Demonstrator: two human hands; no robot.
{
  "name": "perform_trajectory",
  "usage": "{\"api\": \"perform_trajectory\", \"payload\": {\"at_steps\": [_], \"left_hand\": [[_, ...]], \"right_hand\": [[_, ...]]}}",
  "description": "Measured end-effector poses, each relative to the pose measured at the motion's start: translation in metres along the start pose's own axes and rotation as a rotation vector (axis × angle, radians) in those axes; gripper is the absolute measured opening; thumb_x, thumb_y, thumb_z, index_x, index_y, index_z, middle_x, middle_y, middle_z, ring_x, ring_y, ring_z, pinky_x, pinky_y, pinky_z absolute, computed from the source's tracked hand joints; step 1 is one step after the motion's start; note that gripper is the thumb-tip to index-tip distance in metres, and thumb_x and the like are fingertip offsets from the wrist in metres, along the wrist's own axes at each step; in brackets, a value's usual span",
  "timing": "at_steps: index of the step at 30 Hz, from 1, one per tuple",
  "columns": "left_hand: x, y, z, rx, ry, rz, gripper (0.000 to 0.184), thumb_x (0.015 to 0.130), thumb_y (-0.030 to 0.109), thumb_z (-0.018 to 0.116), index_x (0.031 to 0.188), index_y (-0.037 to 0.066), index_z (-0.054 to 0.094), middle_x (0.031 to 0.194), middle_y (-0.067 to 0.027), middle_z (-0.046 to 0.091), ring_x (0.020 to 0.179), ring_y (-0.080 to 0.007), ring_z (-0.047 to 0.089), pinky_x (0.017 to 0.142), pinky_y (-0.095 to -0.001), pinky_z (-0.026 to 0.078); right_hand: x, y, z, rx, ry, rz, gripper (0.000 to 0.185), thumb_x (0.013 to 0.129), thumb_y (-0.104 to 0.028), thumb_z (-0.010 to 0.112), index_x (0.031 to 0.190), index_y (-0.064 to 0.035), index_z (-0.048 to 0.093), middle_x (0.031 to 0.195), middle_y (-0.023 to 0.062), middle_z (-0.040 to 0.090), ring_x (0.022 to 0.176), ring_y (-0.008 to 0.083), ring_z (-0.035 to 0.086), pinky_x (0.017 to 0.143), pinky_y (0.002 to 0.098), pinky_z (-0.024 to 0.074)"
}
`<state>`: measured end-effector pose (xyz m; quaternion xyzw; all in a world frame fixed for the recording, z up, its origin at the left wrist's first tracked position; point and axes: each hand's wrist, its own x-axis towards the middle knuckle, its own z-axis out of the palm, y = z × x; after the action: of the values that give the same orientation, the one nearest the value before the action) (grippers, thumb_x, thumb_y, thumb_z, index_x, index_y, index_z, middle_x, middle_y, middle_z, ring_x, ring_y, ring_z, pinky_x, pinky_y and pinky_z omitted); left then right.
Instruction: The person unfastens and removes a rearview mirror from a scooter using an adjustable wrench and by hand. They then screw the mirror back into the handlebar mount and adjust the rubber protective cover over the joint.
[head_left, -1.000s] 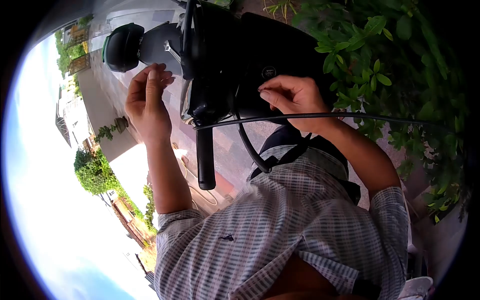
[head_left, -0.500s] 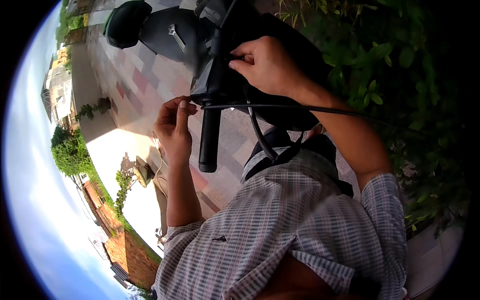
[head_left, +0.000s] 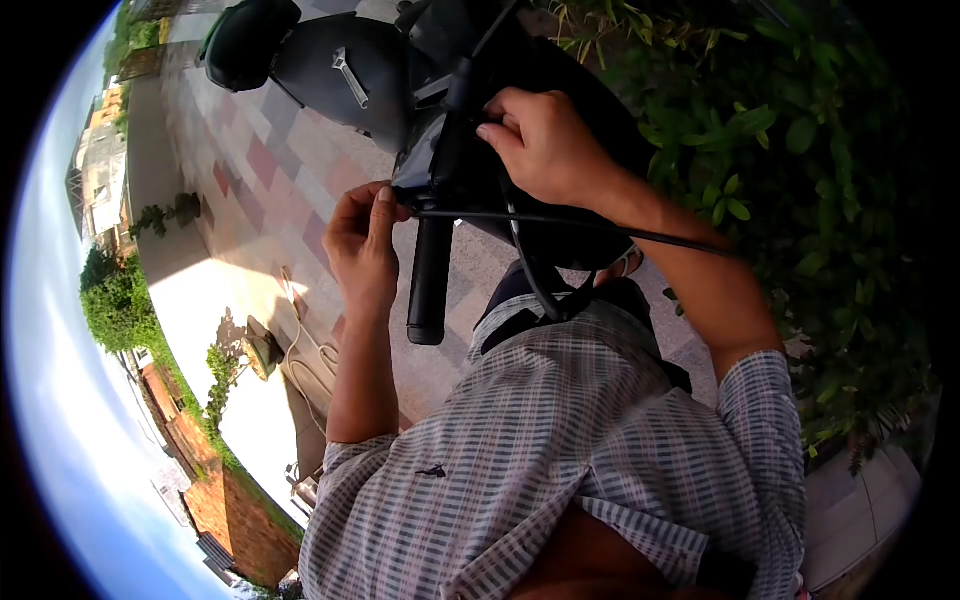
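Observation:
A black two-wheeler's handlebar assembly (head_left: 455, 130) is at the top centre, with its rubber handlebar grip (head_left: 430, 285) pointing towards me. My left hand (head_left: 365, 245) is closed, thumb and fingers pinched at the left edge of the assembly just above the grip; what lies between the fingertips is too small to make out. On the other side, my right hand (head_left: 550, 150) has its thumb and index finger curled together against the dark part, its fingertips partly hidden. A thin black cable (head_left: 600, 225) runs from beside the grip across below my right forearm.
Beyond the handlebar is a black rounded body part (head_left: 335, 95) bearing a silver wrench-shaped piece (head_left: 350, 78). Leafy bushes (head_left: 760, 180) crowd the right side. Paving tiles (head_left: 270, 170) cover the ground, and a pale hose (head_left: 300, 365) lies at left.
The view has shifted slightly, so the handlebar and both hands appear a little further right. Both hands stay at the same parts with similar finger poses.

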<state>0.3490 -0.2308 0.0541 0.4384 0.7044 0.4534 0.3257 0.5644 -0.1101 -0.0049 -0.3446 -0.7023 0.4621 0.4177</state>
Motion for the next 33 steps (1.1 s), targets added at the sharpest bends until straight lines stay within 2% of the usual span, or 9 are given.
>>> {"api": "perform_trajectory", "payload": {"at_steps": [1, 4, 10, 15, 19, 21, 23, 31, 33], "left_hand": [[0.002, 0.000, 0.000, 0.003, -0.005, 0.002, 0.020, 0.102, 0.013, 0.067, 0.107, -0.005, 0.067, 0.088, -0.0077, 0.069, 0.082, -0.0129, 0.064, 0.082, -0.0273, 0.051], [0.006, 0.001, -0.003, -0.014, -0.009, 0.026, 0.020, 0.102, 0.014, 0.067, 0.107, -0.005, 0.067, 0.087, -0.0077, 0.070, 0.082, -0.0129, 0.064, 0.082, -0.0275, 0.051], [0.014, -0.007, -0.006, -0.077, -0.020, 0.035, 0.021, 0.102, 0.015, 0.067, 0.108, -0.005, 0.066, 0.090, -0.0088, 0.071, 0.082, -0.0138, 0.065, 0.083, -0.0288, 0.053], [0.018, -0.012, -0.001, -0.124, -0.035, -0.015, 0.021, 0.102, 0.015, 0.067, 0.108, -0.006, 0.066, 0.094, -0.0101, 0.071, 0.081, -0.0144, 0.065, 0.082, -0.0297, 0.054], [0.023, -0.014, -0.005, -0.200, -0.055, -0.046, 0.022, 0.102, 0.016, 0.067, 0.108, -0.006, 0.067, 0.091, -0.0094, 0.071, 0.080, -0.0144, 0.065, 0.082, -0.0300, 0.054], [0.025, -0.016, -0.015, -0.185, -0.064, -0.053, 0.022, 0.102, 0.017, 0.067, 0.107, -0.005, 0.067, 0.089, -0.0088, 0.071, 0.079, -0.0144, 0.065, 0.081, -0.0303, 0.054], [0.025, -0.017, -0.023, -0.174, -0.058, -0.054, 0.023, 0.102, 0.017, 0.067, 0.106, -0.005, 0.067, 0.087, -0.0082, 0.070, 0.079, -0.0144, 0.065, 0.081, -0.0304, 0.054], [0.003, -0.033, -0.026, -0.175, 0.007, -0.094, 0.023, 0.101, 0.020, 0.068, 0.104, -0.003, 0.068, 0.087, -0.0084, 0.071, 0.078, -0.0143, 0.066, 0.079, -0.0305, 0.055], [0.003, -0.040, -0.028, -0.156, -0.006, -0.091, 0.024, 0.101, 0.020, 0.069, 0.105, -0.003, 0.068, 0.089, -0.0089, 0.071, 0.078, -0.0143, 0.066, 0.080, -0.0306, 0.055]], "right_hand": [[-0.003, 0.003, 0.000, 0.040, 0.018, 0.009, 0.015, 0.093, -0.007, 0.071, 0.095, 0.0074, 0.067, 0.061, 0.0091, 0.064, 0.052, 0.0111, 0.057, 0.051, 0.0287, 0.0439], [-0.015, 0.005, -0.006, 0.197, 0.089, 0.040, 0.012, 0.096, -0.006, 0.069, 0.098, 0.0055, 0.067, 0.065, 0.0038, 0.065, 0.057, 0.0068, 0.055, 0.054, 0.0256, 0.0442], [-0.071, 0.034, -0.024, 0.396, 0.078, 0.387, 0.011, 0.095, -0.006, 0.071, 0.102, 0.0031, 0.068, 0.069, 0.0006, 0.068, 0.060, 0.0044, 0.056, 0.056, 0.0221, 0.0427], [-0.128, 0.030, -0.038, 0.430, 0.111, 0.604, 0.015, 0.099, -0.011, 0.069, 0.089, -0.0018, 0.063, 0.064, -0.0031, 0.058, 0.056, 0.0020, 0.048, 0.052, 0.0211, 0.0365], [-0.159, 0.029, -0.034, 0.545, 0.196, 0.574, 0.026, 0.103, -0.017, 0.065, 0.081, -0.0045, 0.060, 0.059, -0.0053, 0.048, 0.051, 0.0020, 0.040, 0.049, 0.0234, 0.0316], [-0.168, 0.020, -0.029, 0.496, 0.229, 0.498, 0.027, 0.103, -0.017, 0.065, 0.080, -0.0048, 0.060, 0.060, -0.0048, 0.049, 0.052, 0.0027, 0.040, 0.049, 0.0237, 0.0319], [-0.180, 0.009, -0.035, 0.443, 0.146, 0.527, 0.025, 0.103, -0.016, 0.064, 0.081, -0.0036, 0.061, 0.062, -0.0028, 0.053, 0.056, 0.0037, 0.046, 0.051, 0.0234, 0.0349], [-0.194, -0.046, -0.058, 0.361, 0.230, 0.390, 0.007, 0.102, -0.006, 0.062, 0.101, -0.0001, 0.064, 0.072, 0.0019, 0.063, 0.064, 0.0055, 0.058, 0.058, 0.0227, 0.0466], [-0.186, -0.062, -0.066, 0.334, 0.241, 0.329, 0.008, 0.100, -0.003, 0.063, 0.107, 0.0011, 0.065, 0.075, 0.0026, 0.064, 0.065, 0.0054, 0.059, 0.060, 0.0227, 0.0488]]}}
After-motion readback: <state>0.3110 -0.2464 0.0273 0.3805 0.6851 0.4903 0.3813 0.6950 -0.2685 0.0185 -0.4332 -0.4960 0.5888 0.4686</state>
